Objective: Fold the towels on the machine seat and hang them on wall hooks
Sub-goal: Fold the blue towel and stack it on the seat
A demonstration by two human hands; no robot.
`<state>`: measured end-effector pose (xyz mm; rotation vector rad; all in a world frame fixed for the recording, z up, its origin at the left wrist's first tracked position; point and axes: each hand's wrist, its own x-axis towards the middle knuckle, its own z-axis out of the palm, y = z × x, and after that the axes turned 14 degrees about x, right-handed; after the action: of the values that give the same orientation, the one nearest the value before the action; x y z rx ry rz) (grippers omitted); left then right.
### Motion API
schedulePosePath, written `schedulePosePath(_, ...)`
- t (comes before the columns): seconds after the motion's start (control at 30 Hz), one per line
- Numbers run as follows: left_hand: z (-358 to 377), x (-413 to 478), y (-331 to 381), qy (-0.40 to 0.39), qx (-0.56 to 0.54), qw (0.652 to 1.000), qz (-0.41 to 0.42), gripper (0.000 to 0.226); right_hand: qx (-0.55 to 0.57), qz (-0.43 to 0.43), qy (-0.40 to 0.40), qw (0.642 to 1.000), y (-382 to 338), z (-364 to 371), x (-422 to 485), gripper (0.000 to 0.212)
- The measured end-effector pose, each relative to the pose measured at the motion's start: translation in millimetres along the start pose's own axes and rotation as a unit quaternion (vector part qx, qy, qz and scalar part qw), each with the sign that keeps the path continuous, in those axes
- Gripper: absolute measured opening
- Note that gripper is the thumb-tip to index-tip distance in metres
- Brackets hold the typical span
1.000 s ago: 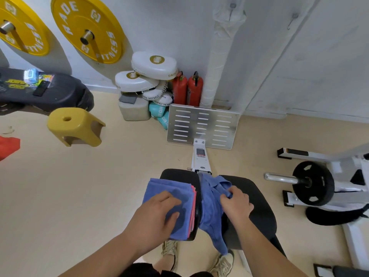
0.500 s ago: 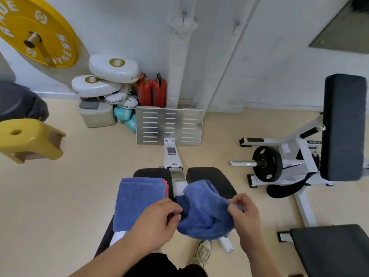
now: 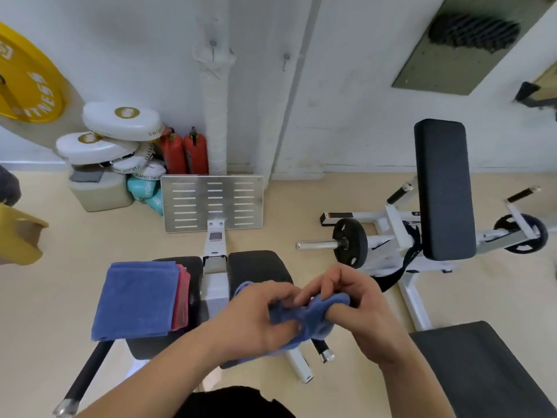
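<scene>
Currently, a bunched towel (image 3: 304, 318), blue, is held above the right pad (image 3: 259, 267) of the machine seat, in front of the body. It is gripped by the left hand (image 3: 253, 321), whose fingers are curled round its near side, and pinched by the right hand (image 3: 355, 306) at its upper edge. A folded towel (image 3: 135, 300), also blue, is laid on a red towel (image 3: 182, 297) on the left pad (image 3: 194, 267). A hook (image 3: 284, 60) is fixed to the wall beyond the footplate (image 3: 211, 203).
</scene>
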<state>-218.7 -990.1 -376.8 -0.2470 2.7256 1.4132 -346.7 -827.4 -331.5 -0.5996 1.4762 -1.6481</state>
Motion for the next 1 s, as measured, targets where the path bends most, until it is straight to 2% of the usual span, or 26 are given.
schedulePosePath(0.03, 10, 1, 17, -0.009, -0.014, 1.0, 0.007, 0.005, -0.001, -0.005, 0.008, 1.0, -2, -11, -10, 0.021)
schedulePosePath(0.13, 47, 1, 58, -0.025, -0.075, 0.997, -0.014, 0.012, -0.021, -0.026, 0.064, 0.997, 0, -38, -35, 0.026)
schedulePosePath(0.33, 101, -8, 97, 0.064, -0.132, 0.985, -0.094, 0.011, -0.032, -0.005, 0.187, 0.982, 17, -64, -75, 0.029)
schedulePosePath(0.4, 110, -15, 107, 0.08, -0.14, 0.981, -0.105, 0.03, -0.029, -0.001, 0.175, 0.984, 14, -69, -85, 0.02)
schedulePosePath(0.47, 116, -22, 117, 0.102, -0.142, 0.978, -0.11, 0.037, -0.038, -0.003, 0.146, 0.989, 10, -71, -95, 0.013)
schedulePosePath(0.63, 126, -30, 141, 0.192, -0.166, 0.961, -0.106, 0.02, 0.011, -0.013, 0.07, 0.997, 2, -70, -111, 0.024)
schedulePosePath(0.7, 129, -30, 145, 0.225, -0.171, 0.951, -0.126, 0.011, 0.033, -0.013, 0.057, 0.998, 0, -73, -117, 0.023)
schedulePosePath(0.73, 130, -30, 146, 0.237, -0.177, 0.946, -0.132, 0.014, 0.04, -0.016, 0.053, 0.998, -1, -74, -120, 0.021)
schedulePosePath(0.8, 129, -30, 147, 0.232, -0.193, 0.946, -0.121, 0.027, 0.052, -0.028, 0.052, 0.997, -3, -77, -126, 0.021)
schedulePosePath(0.87, 130, -30, 150, 0.204, -0.172, 0.959, -0.093, 0.034, 0.06, -0.047, 0.054, 0.996, -1, -83, -133, 0.021)
schedulePosePath(1.0, 134, -25, 152, 0.188, -0.142, 0.97, -0.063, 0.013, 0.115, -0.083, 0.049, 0.989, 1, -93, -145, 0.012)
